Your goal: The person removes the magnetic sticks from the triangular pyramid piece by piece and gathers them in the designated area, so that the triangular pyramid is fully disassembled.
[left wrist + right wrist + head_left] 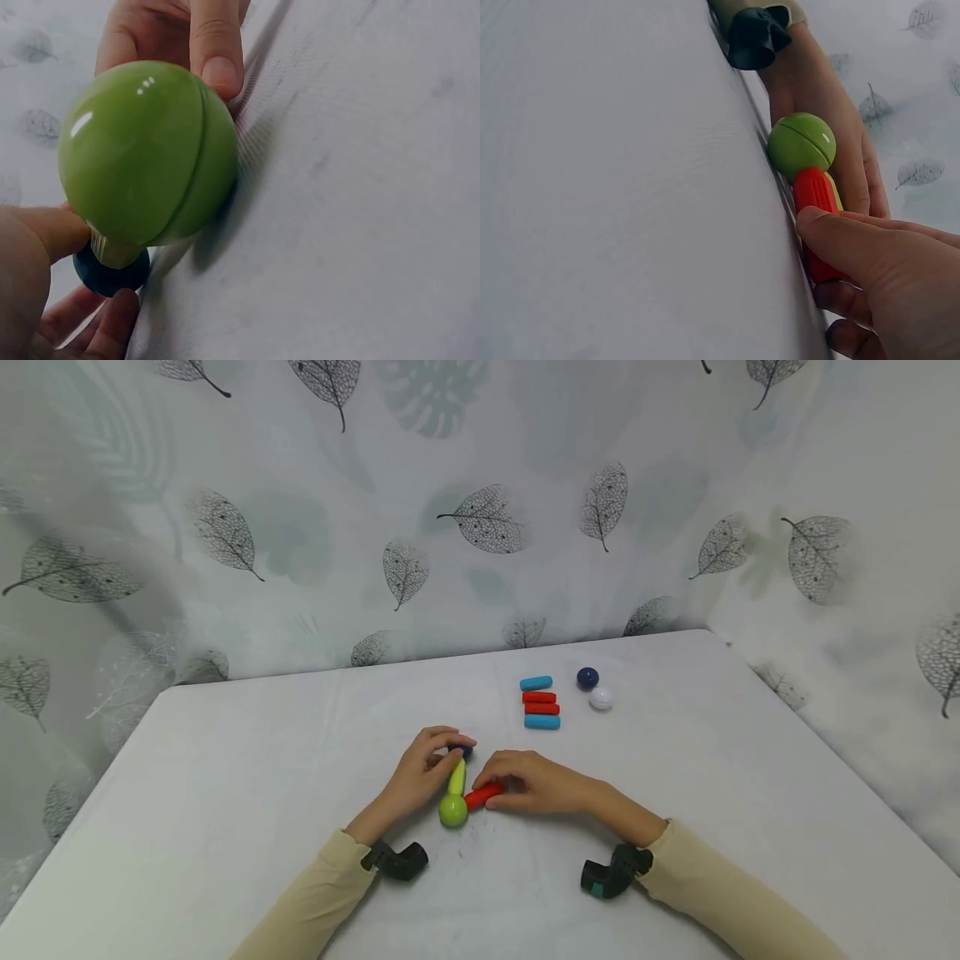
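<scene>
Closest to the left wrist camera is the green ball, which looks large there; on the table it lies between the two forearms, at the near end of the yellow stick. At the far end of this stick is a dark blue ball, and the fingers of the left hand are curled around it, with the thumb against the stick just beside. The right hand has its thumb and fingers clamped on a red stick, whose free end meets the right side of the green ball; whether it is fixed inside, I cannot tell. Beyond the hands, four sticks lie one above another, nearly parallel: an upper blue stick, an upper red stick, a lower red stick and a lower blue stick. To the right of them are a second dark blue ball and a white ball, near each other. On each wrist sits a black device, left device and right device, beside the beige sleeves. Behind the table hangs a pale cloth with printed leaves.
</scene>
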Available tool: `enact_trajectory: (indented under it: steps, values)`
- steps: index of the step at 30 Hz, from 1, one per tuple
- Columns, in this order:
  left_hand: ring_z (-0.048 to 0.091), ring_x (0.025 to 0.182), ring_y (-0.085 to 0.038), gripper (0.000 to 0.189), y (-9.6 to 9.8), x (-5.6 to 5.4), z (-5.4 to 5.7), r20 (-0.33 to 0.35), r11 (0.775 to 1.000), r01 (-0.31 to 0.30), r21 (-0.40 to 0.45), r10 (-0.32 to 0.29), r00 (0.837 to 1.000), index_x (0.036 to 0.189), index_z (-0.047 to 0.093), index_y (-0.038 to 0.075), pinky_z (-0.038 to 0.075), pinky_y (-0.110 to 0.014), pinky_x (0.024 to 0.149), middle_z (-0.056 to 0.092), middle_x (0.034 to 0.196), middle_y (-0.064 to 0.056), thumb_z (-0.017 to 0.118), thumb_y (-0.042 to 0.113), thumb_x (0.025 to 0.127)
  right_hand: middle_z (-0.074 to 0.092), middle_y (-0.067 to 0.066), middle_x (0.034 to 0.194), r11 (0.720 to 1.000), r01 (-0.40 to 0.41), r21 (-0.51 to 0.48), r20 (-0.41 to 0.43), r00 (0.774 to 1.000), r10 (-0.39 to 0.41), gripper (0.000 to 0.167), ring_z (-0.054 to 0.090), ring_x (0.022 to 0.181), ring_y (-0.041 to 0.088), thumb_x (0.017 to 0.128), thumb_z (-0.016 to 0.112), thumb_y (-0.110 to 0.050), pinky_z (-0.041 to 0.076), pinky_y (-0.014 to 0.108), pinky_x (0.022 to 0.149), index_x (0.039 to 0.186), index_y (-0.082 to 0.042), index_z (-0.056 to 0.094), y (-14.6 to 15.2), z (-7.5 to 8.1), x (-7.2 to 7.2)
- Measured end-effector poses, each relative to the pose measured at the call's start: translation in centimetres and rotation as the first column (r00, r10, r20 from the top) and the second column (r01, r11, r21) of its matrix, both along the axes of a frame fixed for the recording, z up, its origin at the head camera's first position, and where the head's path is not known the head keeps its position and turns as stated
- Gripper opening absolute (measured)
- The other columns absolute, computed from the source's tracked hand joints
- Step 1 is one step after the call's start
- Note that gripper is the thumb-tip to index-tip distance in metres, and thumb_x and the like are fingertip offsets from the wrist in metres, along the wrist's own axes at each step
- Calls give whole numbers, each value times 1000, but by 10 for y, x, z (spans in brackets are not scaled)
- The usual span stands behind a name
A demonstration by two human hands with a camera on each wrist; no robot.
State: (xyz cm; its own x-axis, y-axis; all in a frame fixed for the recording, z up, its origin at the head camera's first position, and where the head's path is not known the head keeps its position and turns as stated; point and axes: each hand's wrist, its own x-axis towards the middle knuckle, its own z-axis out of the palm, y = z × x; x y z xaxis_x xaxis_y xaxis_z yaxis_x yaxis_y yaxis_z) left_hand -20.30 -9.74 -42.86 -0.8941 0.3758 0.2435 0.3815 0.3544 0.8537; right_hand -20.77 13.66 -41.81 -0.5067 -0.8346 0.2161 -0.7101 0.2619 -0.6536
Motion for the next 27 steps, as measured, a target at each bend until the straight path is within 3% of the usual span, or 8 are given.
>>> enact_trajectory:
  steps: [5,11,17,20,23,27]
  values:
    - [46,129,-30,23,1,-2,1,-1,998,54,-27,-54,999,117,68,6,49,-36,91,45,142,-17,59,14,98,65,-1,109,999,35,-4,21,999,-35,25,54,92,9,92,69,-15,48,23,78,116,-12,67,5,0,-3]
    - [35,137,-33,34,1,1,4,62,985,152,-77,-147,987,122,65,8,43,-49,98,28,155,-12,69,20,90,64,-1,106,997,68,-25,31,997,-67,25,53,89,10,91,69,-16,49,24,75,116,-12,68,13,-3,-9]
    - [31,139,-30,45,1,3,4,108,979,180,-93,-170,980,124,64,13,37,-54,104,23,156,-6,77,25,82,64,-2,104,994,101,-31,49,994,-99,25,54,86,11,91,70,-16,49,23,73,116,-12,67,19,-4,-14]
    - [44,127,-25,47,0,2,3,84,979,170,-116,-161,983,124,63,14,41,-46,100,31,148,-9,79,25,81,64,-1,103,994,103,-35,39,994,-102,24,53,84,12,91,70,-14,48,23,71,114,-12,67,19,-5,-15]
    - [54,101,-18,47,-2,2,3,55,977,158,-143,-152,987,124,64,15,45,-32,87,45,127,-10,80,25,81,64,0,102,991,126,-48,30,992,-125,22,53,85,11,90,71,-13,48,23,72,112,-11,68,16,-6,-13]
    - [52,78,-16,47,-3,1,3,19,975,173,-141,-172,985,124,64,12,43,-24,70,53,99,-6,80,23,81,64,0,102,984,176,-40,1,984,-176,25,54,87,9,89,72,-16,50,23,75,113,-11,70,9,-5,-9]
